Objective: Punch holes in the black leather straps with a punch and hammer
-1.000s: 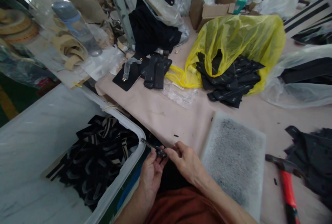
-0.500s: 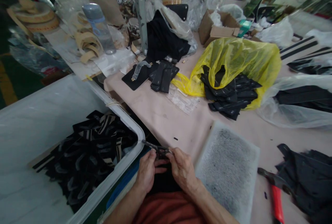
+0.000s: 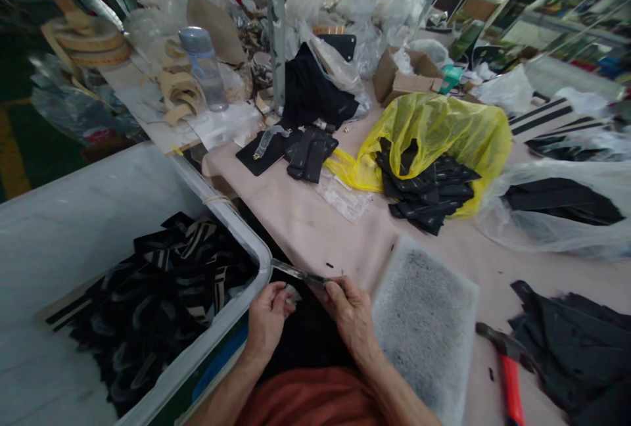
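Note:
My right hand [image 3: 352,313] is closed on one end of a narrow dark strip [image 3: 300,273]. The strip's other end reaches to the rounded corner of the white tub. Between the thumb and fingers of my left hand [image 3: 266,317] is a small, pale, see-through scrap [image 3: 294,294], its kind too small to make out. The two hands are apart, above my dark lap. Left of them, the white tub [image 3: 263,261] holds a heap of black straps [image 3: 158,307], some with beige stripes and clear pieces on them.
Right of my hands lies a speckled white slab [image 3: 426,321]. Beyond it are red-handled pliers [image 3: 511,380] and a pile of dark pieces [image 3: 576,337]. Farther back, a yellow bag [image 3: 444,117] spills black strips. A post [image 3: 277,45] and water bottle [image 3: 210,77] stand at the back.
My hands have drawn apart; the left has moved left and away from the dark strip with the pale scrap. The right still holds the strip. The camera view has shifted slightly.

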`<state>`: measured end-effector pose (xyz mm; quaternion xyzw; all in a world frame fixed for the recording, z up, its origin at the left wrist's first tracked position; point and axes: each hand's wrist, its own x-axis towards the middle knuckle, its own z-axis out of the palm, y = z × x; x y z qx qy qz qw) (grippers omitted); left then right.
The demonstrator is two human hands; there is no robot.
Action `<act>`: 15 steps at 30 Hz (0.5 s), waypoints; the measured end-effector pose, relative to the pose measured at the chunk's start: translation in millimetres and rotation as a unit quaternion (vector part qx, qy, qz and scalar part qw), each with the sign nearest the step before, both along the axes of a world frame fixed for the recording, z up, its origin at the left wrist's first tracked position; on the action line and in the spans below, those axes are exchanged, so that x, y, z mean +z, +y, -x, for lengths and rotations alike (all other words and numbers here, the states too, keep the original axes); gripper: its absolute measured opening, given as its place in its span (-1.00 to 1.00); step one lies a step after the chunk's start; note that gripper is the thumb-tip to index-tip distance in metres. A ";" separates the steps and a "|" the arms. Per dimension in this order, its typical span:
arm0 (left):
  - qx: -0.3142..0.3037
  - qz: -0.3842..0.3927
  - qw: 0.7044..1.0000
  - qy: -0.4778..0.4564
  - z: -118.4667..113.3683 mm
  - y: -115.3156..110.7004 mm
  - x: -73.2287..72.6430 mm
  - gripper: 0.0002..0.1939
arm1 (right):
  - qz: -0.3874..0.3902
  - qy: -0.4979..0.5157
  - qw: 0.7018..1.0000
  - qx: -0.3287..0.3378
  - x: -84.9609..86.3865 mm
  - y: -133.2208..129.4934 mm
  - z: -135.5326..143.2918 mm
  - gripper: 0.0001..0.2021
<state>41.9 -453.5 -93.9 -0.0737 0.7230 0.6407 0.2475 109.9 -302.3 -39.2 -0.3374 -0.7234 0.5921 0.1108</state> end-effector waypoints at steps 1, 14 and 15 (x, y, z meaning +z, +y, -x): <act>0.010 -0.010 1.000 0.019 1.3 -0.3 1.2 -0.77 | 0.014 0.002 1.000 -0.008 0.4 -1.0 -0.3 -0.66; -0.007 -0.133 0.985 -0.113 -0.6 12.8 33.6 -0.61 | -0.091 0.056 0.994 -0.003 6.2 -3.9 -9.4 -0.73; -0.008 -0.164 0.978 -0.127 -3.1 16.4 38.5 -0.59 | -0.112 0.069 0.991 0.004 4.8 -6.1 -11.6 -0.74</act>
